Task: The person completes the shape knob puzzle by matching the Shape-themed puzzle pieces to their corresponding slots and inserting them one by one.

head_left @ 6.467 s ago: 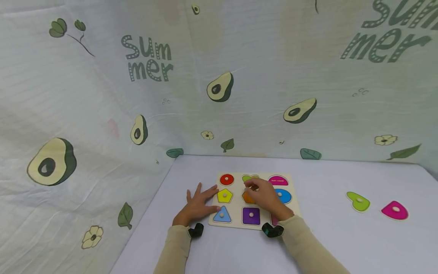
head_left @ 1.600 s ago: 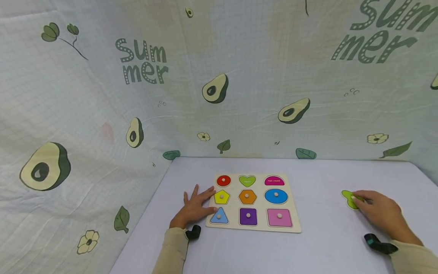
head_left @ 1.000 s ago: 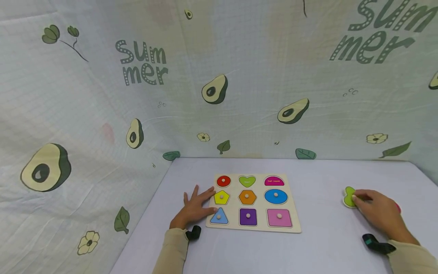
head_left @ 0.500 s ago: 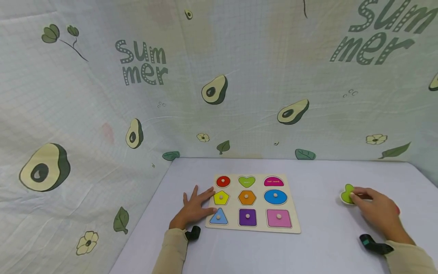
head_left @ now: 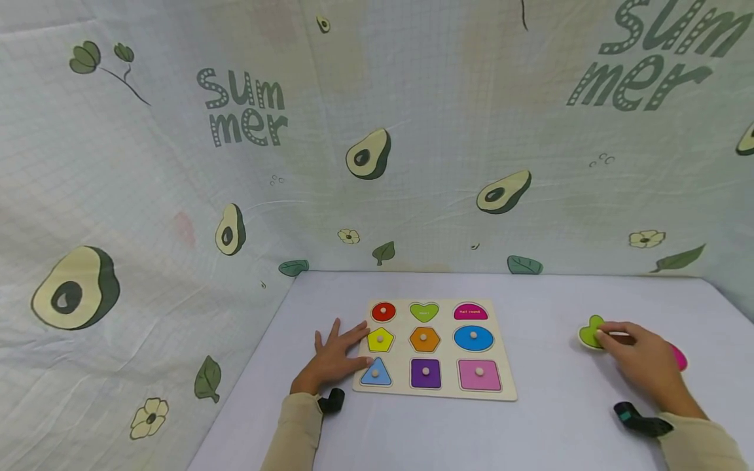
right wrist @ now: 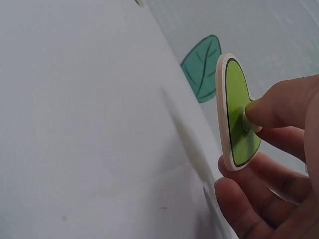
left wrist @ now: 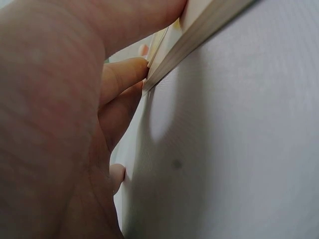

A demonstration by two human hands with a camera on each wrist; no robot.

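A wooden shape puzzle board lies on the white table; its heart and half-round slots show no knobs. My left hand rests flat on the table, with fingers against the board's left edge. Far right, my right hand pinches the knob of the green heart piece. In the right wrist view the green heart piece stands on edge, lifted off the table, gripped by fingertips. A pink half-round piece lies mostly hidden behind that hand.
Cloth printed with avocados and "Summer" walls in the table at the back and left. The seven other pieces sit in the board. A stretch of bare white table separates the board from my right hand.
My right hand left the board, reached the green heart piece at the far right, took its knob, and has lifted it and shifted it slightly left. The left hand has not moved.
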